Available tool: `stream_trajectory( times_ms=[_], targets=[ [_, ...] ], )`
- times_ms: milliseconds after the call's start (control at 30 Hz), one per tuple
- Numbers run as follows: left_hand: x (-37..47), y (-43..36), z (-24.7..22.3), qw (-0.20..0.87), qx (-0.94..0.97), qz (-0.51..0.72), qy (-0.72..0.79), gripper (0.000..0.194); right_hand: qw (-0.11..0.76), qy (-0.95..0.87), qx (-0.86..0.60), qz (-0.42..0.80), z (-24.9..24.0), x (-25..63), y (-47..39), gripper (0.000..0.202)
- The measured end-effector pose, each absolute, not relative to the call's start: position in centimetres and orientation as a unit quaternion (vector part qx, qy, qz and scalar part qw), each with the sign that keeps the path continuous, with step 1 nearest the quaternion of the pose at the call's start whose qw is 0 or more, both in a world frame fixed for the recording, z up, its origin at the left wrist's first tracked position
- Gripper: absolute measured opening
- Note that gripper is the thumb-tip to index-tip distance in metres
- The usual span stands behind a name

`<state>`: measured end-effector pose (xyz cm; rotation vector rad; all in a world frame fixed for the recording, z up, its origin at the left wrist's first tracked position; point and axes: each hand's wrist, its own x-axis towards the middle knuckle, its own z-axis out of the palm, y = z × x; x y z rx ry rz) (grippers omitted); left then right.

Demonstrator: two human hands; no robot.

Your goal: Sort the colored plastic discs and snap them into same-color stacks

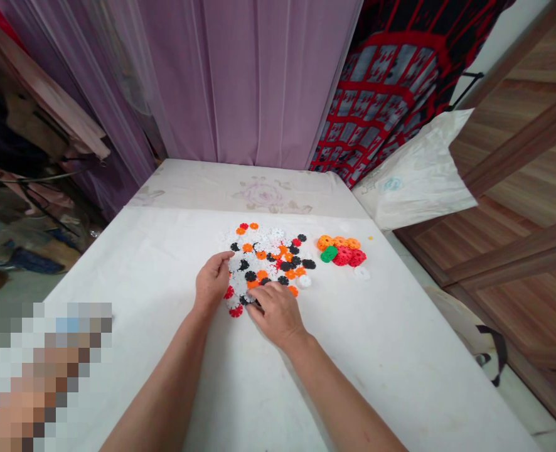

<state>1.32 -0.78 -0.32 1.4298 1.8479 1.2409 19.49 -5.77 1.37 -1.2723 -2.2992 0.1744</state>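
Note:
A loose pile of notched plastic discs (261,256) in white, black, orange and red lies on the white table. My left hand (213,280) rests at the pile's left edge, fingers bent inward, thumb and fingertips near a black disc. On the front of the pile lies my right hand (278,314), fingers spread a little over black and orange discs; nothing is seen held in it. Right of the pile stand joined stacks: orange (339,242), red (348,255) and a green one (328,254). A white disc (361,273) lies in front of them.
The table (381,351) has a white cover with a flower print at its far end. Behind it hangs a purple curtain (250,81). A white plastic bag (419,179) is at the right edge, near wooden doors (532,188). Clothes hang at the left. A blurred patch covers the lower left.

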Motion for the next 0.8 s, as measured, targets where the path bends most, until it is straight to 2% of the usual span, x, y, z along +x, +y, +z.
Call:
stream_trajectory(
  times_ms=[300,467,600,700,800],
  targets=[
    [1.3,-0.5,-0.6,0.292,0.468,0.508,0.662,0.035,0.259,-0.814,-0.509,0.106,1.2,18.8,-4.9,0.021],
    [1.3,-0.4,-0.6,0.294,0.461,0.511,0.663,0.034,0.22,-0.803,-0.532,0.155,2.1,18.4,-4.5,0.033],
    [1.3,-0.3,-0.6,0.317,0.446,0.527,0.65,0.035,0.196,-0.806,-0.535,0.16,2.6,18.0,-4.5,0.03],
    [1.3,-0.3,-0.7,0.33,0.435,0.538,0.642,0.034,0.221,-0.804,-0.529,0.16,2.4,18.1,-4.5,0.031],
    [1.3,-0.3,-0.8,0.327,0.436,0.545,0.637,0.033,0.293,-0.792,-0.519,0.132,1.9,19.6,-4.5,0.034]
  ],
)
